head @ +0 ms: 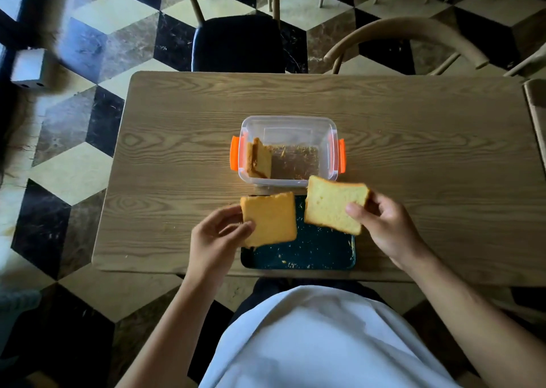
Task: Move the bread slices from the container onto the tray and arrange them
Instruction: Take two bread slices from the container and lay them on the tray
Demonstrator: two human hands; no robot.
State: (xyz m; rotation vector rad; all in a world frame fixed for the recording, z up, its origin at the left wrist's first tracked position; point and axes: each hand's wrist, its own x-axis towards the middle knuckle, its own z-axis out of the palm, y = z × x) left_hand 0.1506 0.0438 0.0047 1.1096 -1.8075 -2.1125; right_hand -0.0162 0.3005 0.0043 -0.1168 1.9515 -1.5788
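A clear plastic container (331, 151) with orange clips stands mid-table. Two bread slices (259, 160) lean upright against its left wall, and crumbs cover its floor. In front of it lies a dark teal tray (319, 251), dotted with crumbs. My left hand (215, 237) grips a golden-crusted bread slice (270, 219) by its left edge, over the tray's left side. My right hand (387, 225) pinches a paler bread slice (332, 204) by its right edge, over the tray's far right corner. Both slices hang slightly tilted above the tray.
The wooden table (183, 151) carries only the container and tray. A dark-cushioned chair (236, 41) stands at the far side, and a curved wooden chair back (407, 30) at the far right. The floor is chequered tile.
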